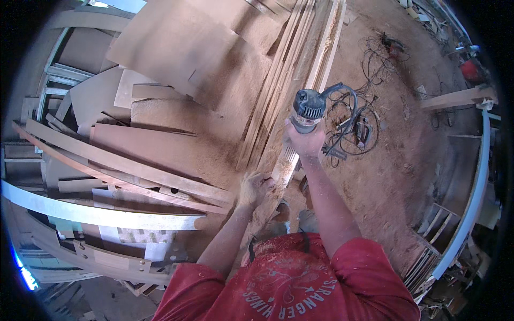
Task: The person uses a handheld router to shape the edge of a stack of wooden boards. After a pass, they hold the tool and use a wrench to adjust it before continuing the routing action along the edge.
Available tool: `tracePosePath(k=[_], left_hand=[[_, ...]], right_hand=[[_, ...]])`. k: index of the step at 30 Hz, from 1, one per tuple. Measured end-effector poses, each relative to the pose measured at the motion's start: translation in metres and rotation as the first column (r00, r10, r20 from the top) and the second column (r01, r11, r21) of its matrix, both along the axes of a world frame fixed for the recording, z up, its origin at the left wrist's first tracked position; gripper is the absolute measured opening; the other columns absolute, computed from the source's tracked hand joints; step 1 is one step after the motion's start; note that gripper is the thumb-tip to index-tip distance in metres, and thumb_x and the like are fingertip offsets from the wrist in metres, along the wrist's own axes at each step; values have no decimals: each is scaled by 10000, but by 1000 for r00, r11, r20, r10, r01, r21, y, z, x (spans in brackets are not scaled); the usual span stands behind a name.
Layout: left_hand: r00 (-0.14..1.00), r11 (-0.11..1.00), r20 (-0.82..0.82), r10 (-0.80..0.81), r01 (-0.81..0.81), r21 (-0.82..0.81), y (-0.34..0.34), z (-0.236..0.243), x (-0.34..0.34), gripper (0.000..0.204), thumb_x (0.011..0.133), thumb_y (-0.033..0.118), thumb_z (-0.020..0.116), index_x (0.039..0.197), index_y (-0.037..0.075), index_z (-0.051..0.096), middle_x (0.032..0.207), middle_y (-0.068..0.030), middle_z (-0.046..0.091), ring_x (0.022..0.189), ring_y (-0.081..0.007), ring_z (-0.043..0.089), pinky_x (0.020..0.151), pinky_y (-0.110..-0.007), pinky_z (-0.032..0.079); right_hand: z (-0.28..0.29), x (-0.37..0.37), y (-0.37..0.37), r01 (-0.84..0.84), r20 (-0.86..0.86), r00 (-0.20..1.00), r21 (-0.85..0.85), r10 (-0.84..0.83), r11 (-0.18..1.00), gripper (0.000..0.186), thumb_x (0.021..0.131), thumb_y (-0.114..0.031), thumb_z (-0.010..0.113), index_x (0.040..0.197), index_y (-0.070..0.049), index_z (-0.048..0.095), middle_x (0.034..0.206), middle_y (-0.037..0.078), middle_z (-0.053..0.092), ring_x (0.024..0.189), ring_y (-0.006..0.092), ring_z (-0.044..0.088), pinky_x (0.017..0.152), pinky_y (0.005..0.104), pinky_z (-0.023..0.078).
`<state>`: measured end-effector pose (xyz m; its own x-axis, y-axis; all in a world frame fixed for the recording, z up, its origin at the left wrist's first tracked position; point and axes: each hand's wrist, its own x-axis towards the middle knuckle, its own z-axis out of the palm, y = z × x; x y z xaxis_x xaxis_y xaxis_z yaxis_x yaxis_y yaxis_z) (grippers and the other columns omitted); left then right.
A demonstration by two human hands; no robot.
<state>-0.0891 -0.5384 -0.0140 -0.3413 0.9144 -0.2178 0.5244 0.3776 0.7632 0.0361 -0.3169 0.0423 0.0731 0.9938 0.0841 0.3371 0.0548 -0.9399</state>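
My right hand [306, 140] is closed round the lower body of a handheld trim router [309, 106], which has a black, vented top. Its dark cord loops off to the right. Under the router, pale wooden strips [324, 53] run away from me, dusted with sawdust. My left hand [254, 189] is at the near end of this wood, left of the router. Its fingers are curled and its fingertips meet the pale strip's edge; exactly how they grip it is partly hidden. The router's base and bit are hidden by my right hand.
More long strips [278, 80] lie alongside on the left, beside large brown sheets [176, 48]. Curved boards [128, 163] are stacked at left. Tangled cords and another power tool [364, 134] lie on the dusty floor at right. A wooden beam [455, 99] juts in from the far right.
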Motion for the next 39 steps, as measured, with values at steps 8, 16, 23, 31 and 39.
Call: tracePosePath(k=[8,16,23,31,39], left_hand=[[976,1000,215,27,-25,-11,7,8,2,275,916,239,894,1090,28,874,1067,-156,817,1023,-351,759,971,-460,565],[982,997,183,-49,60,-58,7,0,-9,356,918,289,892,1147,17,874,1114,-173,827,1072,-349,777,930,-446,590],[988,988,-40,-149,147,-41,9,-3,-10,309,921,267,900,1113,25,879,1080,-163,829,1048,-330,777,926,-444,590],[995,990,51,-91,96,-105,19,4,-4,297,915,265,920,1076,19,874,1003,-165,813,943,-340,776,858,-428,592],[975,999,221,35,-25,-48,13,3,-3,225,959,201,899,1067,6,867,947,-144,808,921,-262,784,828,-385,588]], right_hand=[[-12,11,-57,-10,3,1000,-45,10,999,563,743,-328,1036,1128,-7,781,1040,142,853,954,238,849,885,403,667],[-42,15,-54,-101,-105,990,-25,98,995,498,796,-263,1020,1169,-17,799,1059,61,858,950,165,825,902,345,655],[-58,8,-27,-65,-60,996,123,73,990,494,728,-212,986,1150,-46,787,1027,134,828,924,257,826,832,414,664],[-44,16,22,-117,-126,983,149,137,982,540,745,-266,1004,1183,-29,795,1050,133,853,957,261,849,865,400,674],[-1,5,-22,30,-15,999,-129,-32,991,653,774,-354,1020,1223,39,754,1059,172,856,994,273,858,896,411,665]])
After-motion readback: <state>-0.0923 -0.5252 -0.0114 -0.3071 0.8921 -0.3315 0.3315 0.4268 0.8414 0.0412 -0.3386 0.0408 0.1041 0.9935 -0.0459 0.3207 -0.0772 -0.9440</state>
